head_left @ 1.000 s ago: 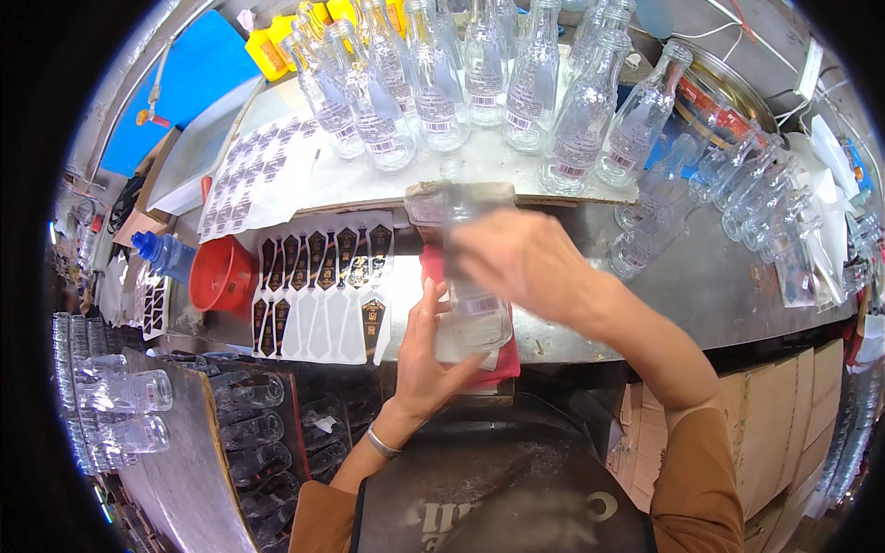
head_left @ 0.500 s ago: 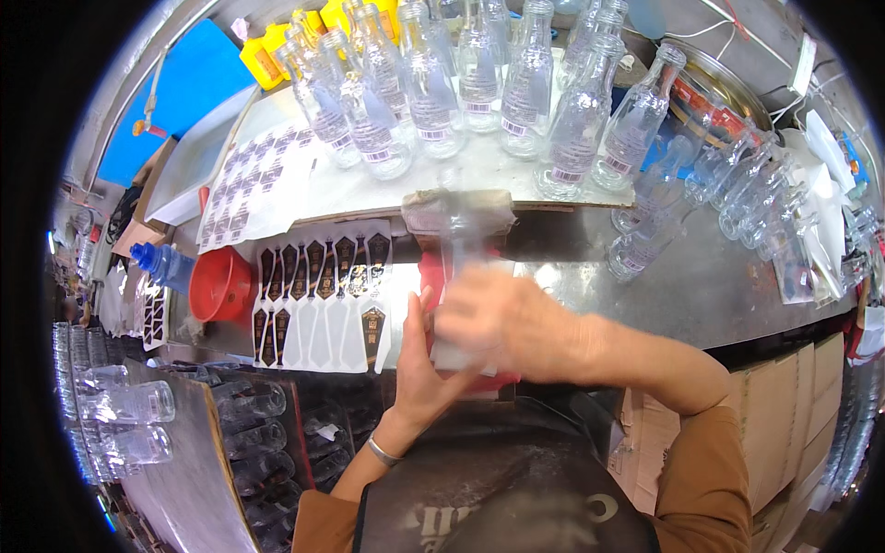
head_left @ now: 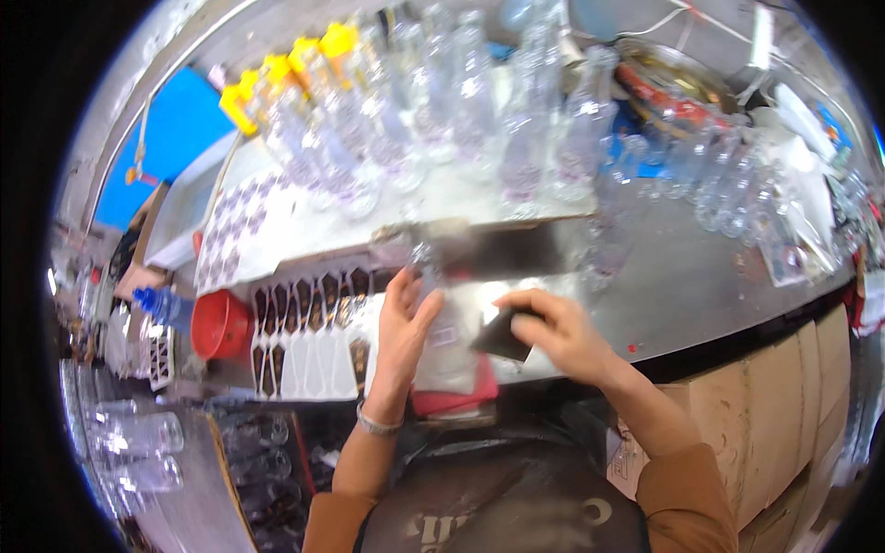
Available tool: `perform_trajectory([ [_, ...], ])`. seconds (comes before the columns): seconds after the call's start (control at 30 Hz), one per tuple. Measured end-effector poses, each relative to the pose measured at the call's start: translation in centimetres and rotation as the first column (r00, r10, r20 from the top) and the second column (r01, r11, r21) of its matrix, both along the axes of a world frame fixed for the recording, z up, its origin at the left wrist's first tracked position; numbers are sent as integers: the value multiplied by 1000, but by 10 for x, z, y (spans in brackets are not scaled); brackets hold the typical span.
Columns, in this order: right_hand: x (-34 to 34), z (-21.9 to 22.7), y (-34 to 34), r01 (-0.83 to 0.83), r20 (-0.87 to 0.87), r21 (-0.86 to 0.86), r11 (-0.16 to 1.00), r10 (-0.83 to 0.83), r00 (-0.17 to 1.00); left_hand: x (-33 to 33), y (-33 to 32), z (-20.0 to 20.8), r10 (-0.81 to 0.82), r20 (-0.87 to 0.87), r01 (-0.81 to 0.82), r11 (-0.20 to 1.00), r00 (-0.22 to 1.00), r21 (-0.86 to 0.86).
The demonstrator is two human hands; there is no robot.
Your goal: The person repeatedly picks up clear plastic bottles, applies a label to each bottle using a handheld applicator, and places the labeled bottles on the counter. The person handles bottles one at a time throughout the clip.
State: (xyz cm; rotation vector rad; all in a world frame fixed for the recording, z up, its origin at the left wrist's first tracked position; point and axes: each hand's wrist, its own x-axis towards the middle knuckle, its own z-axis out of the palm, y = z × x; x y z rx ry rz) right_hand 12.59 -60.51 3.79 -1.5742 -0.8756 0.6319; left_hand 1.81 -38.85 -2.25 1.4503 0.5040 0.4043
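My left hand point(head_left: 403, 334) curls around the neck and shoulder of a clear glass bottle point(head_left: 446, 355). That bottle lies with its neck pointing away from me, and a small printed patch shows on its body. In my right hand point(head_left: 562, 336), thumb and fingers pinch a dark, flat, squarish piece point(head_left: 505, 334) just to the right of the bottle; blur hides its exact kind. Under the bottle's near end is a red cloth or pad point(head_left: 470, 394). A sheet of dark and gold bottle-shaped labels point(head_left: 309, 304), with several blank spots, lies to the left.
Several clear bottles point(head_left: 470, 97) stand on a white raised board point(head_left: 387, 207) at the back. A red bowl point(head_left: 221, 324) sits left, cardboard boxes point(head_left: 756, 396) lower right. More bottles point(head_left: 724, 189) stand on the metal table point(head_left: 654, 304) at right.
My right hand has moved right, away from the bottle, and the dark flat piece now shows in it. My left hand has shifted up along the bottle. The whole view has tilted and blurred.
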Motion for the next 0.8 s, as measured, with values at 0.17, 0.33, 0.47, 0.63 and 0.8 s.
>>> perform_trajectory([
  [0.17,28,13,7,149,-36,168,975,-145,989,-16,-37,25,-77,102,45,959,992,281],
  [0.33,-7,47,-21,75,267,137,988,-110,957,-33,-73,49,-271,48,160,691,961,705],
  [0.47,-19,52,-68,260,213,143,955,-286,934,-28,-80,58,-385,50,205,592,921,780],
  [0.63,40,78,-127,625,553,60,778,-547,628,-20,-76,61,-359,-15,249,615,933,749],
  [0.8,153,50,-143,735,763,45,676,-498,411,-7,-75,49,-328,-67,278,656,942,701],
])
